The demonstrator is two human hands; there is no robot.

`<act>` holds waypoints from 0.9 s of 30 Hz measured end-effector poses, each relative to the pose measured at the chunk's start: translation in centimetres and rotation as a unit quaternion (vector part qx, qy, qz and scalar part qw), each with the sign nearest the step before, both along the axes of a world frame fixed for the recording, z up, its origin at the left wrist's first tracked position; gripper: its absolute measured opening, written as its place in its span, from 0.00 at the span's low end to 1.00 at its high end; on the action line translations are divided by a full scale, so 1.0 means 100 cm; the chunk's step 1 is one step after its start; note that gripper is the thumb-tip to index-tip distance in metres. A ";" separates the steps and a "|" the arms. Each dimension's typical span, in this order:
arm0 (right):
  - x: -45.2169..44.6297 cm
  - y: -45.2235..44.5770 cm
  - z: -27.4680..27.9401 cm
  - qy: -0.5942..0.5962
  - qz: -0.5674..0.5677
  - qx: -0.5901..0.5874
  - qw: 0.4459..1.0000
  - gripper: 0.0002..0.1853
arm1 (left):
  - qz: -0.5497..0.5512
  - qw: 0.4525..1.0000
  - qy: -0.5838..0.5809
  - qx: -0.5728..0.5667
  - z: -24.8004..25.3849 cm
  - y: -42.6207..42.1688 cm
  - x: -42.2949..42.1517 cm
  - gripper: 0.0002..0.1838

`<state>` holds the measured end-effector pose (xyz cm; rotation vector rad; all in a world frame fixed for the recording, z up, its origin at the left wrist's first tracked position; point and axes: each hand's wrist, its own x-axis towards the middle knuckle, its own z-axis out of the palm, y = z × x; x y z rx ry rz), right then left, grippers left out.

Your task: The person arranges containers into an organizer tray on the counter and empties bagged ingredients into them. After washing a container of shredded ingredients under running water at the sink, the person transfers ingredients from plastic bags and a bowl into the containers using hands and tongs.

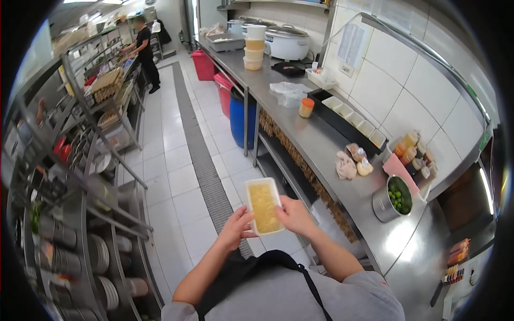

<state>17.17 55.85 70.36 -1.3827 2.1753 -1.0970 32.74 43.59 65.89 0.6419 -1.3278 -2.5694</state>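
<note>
L hand point(237, 228) + R hand point(295, 215) pinching sides of white tub point(261, 181) w/ yellow contents point(262, 206)

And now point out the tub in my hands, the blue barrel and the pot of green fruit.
Tub point(261, 181), head view: its far rim.
Blue barrel point(238, 121), head view: its side wall.
Pot point(382, 208), head view: its outer wall.

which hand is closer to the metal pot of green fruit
Right. The right hand holds the side of the container facing the metal pot; the left hand is at the opposite side, farther from the pot.
</note>
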 end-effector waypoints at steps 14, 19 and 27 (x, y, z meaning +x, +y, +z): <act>-0.395 -0.165 0.066 0.106 -0.289 -0.021 0.951 0.12 | -0.140 0.985 -0.024 -0.093 0.010 -0.243 -0.257 0.23; -0.531 -0.195 0.028 0.177 -0.364 -0.012 0.915 0.11 | -0.033 0.995 -0.057 -0.071 -0.017 -0.310 -0.317 0.21; -0.595 -0.221 0.007 0.057 -0.432 0.035 0.899 0.12 | 0.012 0.992 -0.105 -0.063 -0.026 -0.373 -0.410 0.19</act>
